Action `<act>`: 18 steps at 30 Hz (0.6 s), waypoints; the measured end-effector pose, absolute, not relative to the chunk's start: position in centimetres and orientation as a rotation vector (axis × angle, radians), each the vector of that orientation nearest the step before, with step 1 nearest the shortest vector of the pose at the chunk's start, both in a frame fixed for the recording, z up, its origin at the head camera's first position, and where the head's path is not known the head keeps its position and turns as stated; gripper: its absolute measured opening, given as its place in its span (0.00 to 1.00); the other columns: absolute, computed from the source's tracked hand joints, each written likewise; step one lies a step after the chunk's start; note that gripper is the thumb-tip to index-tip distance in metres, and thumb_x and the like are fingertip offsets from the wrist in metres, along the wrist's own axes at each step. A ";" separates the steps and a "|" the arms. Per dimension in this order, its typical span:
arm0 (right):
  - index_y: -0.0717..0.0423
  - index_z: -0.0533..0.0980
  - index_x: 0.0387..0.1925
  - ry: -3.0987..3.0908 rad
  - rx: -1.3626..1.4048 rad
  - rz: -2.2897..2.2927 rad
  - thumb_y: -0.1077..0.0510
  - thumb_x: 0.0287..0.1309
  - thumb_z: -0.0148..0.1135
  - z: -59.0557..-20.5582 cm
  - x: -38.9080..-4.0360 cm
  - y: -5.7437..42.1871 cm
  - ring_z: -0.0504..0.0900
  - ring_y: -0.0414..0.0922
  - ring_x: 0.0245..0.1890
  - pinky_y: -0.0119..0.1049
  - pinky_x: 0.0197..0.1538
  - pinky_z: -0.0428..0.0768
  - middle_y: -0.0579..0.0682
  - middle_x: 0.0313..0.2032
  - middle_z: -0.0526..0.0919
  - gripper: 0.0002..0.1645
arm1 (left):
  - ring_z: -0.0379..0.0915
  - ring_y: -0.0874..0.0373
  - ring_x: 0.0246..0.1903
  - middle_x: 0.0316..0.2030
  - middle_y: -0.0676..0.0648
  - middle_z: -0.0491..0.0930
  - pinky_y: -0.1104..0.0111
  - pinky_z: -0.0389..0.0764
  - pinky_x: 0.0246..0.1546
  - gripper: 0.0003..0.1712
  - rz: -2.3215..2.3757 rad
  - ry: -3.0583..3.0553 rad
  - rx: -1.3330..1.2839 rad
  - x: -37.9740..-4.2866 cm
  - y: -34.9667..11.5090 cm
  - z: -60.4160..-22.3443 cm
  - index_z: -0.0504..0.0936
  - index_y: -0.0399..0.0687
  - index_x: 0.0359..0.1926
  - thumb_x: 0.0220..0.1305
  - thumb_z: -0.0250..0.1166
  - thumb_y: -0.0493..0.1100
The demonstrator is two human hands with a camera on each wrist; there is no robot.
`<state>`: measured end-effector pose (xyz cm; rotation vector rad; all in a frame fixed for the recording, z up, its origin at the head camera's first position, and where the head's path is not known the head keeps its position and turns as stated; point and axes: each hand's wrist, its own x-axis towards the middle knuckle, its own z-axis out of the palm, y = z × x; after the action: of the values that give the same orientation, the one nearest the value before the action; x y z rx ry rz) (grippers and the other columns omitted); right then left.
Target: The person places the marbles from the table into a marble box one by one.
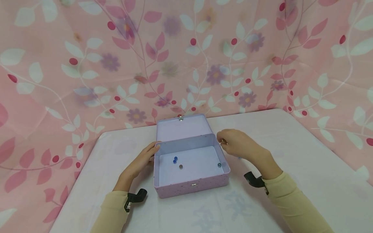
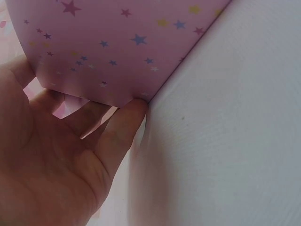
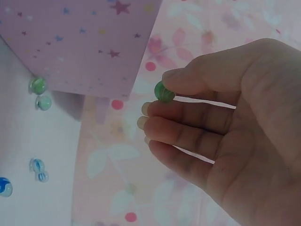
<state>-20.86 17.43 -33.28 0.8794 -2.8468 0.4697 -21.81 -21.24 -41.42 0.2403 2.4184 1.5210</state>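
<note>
A lilac tin box (image 1: 190,184) with a star print stands with its lid (image 1: 183,128) folded back. My left hand (image 1: 142,158) holds its back left corner; in the left wrist view the thumb (image 2: 124,129) lies at the bottom edge and the other fingers go round behind. Off the box's right side, my right hand (image 1: 242,144) pinches a green glass marble (image 3: 164,92) between thumb and fingertips. Inside the box lie two blue marbles (image 1: 175,161), a brownish marble (image 1: 181,167) and a greenish marble (image 1: 219,165) near the right wall.
Loose marbles are on the white-covered table (image 1: 116,168) by the box's right side: a green marble (image 3: 37,85), a pale green marble (image 3: 43,102), two clear-and-blue marbles (image 3: 38,165) and a blue-and-white marble (image 3: 5,187). A pink floral cloth (image 1: 175,64) hangs behind.
</note>
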 end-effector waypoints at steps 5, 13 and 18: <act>0.53 0.79 0.35 -2.783 0.930 0.448 0.64 0.59 0.63 -33.3 -20.3 16.7 0.76 0.40 0.31 0.38 0.40 0.81 0.44 0.31 0.81 0.04 | 0.56 0.35 0.73 0.76 0.44 0.57 0.42 0.72 0.63 0.37 1.518 2.415 0.238 -21.8 -21.3 -41.4 0.57 0.59 0.76 0.74 0.42 0.68; 0.52 0.79 0.36 -2.742 1.053 0.425 0.65 0.58 0.65 -33.9 -19.4 14.8 0.77 0.39 0.33 0.35 0.41 0.81 0.43 0.33 0.82 0.06 | 0.57 0.36 0.73 0.76 0.44 0.57 0.44 0.74 0.62 0.37 1.519 2.411 0.225 -21.9 -21.3 -41.5 0.56 0.60 0.76 0.74 0.43 0.69; 0.52 0.80 0.36 -2.750 1.137 0.385 0.65 0.57 0.66 -34.8 -19.1 13.7 0.79 0.39 0.34 0.35 0.41 0.82 0.43 0.34 0.82 0.07 | 0.58 0.36 0.72 0.76 0.45 0.57 0.44 0.74 0.62 0.37 1.518 2.416 0.226 -21.9 -21.3 -41.5 0.56 0.60 0.76 0.74 0.43 0.69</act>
<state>-19.12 13.70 -34.80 1.1367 -2.7498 0.3845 -21.94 -21.34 -41.48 0.2260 2.4157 1.5182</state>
